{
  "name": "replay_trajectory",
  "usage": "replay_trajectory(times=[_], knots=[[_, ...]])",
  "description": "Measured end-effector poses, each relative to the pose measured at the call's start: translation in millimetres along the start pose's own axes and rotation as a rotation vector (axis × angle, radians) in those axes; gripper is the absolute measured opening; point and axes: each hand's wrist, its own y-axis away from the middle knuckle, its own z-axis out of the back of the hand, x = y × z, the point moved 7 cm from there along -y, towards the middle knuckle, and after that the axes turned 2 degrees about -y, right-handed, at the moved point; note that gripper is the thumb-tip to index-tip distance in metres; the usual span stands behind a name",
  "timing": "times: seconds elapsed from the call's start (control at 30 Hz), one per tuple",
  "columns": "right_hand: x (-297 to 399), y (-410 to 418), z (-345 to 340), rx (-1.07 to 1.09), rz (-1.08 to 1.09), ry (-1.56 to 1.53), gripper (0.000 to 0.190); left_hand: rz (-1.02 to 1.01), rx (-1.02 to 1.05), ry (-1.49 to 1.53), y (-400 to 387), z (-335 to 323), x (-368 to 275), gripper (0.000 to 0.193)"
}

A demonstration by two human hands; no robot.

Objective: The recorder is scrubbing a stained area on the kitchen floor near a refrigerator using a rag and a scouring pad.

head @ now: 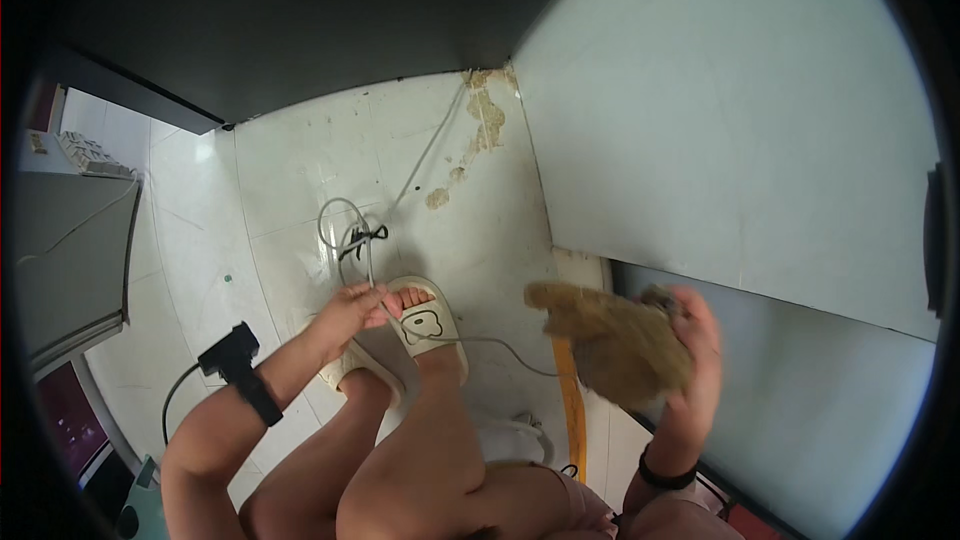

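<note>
My left hand pinches a thin grey cable above my slippered feet. Beyond that hand the cable forms loops bound with a black tie, and one length runs on to the far corner. On its other side the cable sags towards the right and passes behind a brown cloth. That cloth, crumpled and slightly blurred, hangs from my right hand, whose fingers are closed on its upper right edge.
Brown stains mark the tiled floor near the corner. A dark panel stands at the far side, a pale cabinet at the right. An orange strip lies below the cloth. A power strip is at far left.
</note>
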Motion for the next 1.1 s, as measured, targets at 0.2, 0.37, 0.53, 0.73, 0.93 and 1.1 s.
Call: replay_trajectory(times=[0.2,0.37,0.53,0.73,0.93,1.1], knots=[[-116.4,-93.1,8.0,-0.237,0.065,0.173,0.037,-0.042,0.046,0.035,9.9,-3.5,0.7,0.030],[-211.4,-170.1,-31.1,-0.234,0.441,0.792,0.062,-0.138,0.099,0.004,8.9,-15.0,-11.2,0.029],[-229.5,-222.8,-64.8,-0.338,0.448,1.569,0.072,-0.134,0.091,-0.067,19.7,-5.8,-13.8,0.032],[-202.2,-276.0,-37.9,-0.125,0.114,1.101,0.060,-0.151,0.017,-0.066,21.0,4.5,-4.5,0.031],[-162.9,-305.9,-99.7,-0.351,0.778,1.382,0.052,-0.131,0.107,-0.117,16.9,-3.4,-5.4,0.032],[-183.5,-340.3,-105.9,-0.162,0.216,1.404,0.044,-0.156,0.152,-0.185,16.4,1.3,-2.5,0.032]])
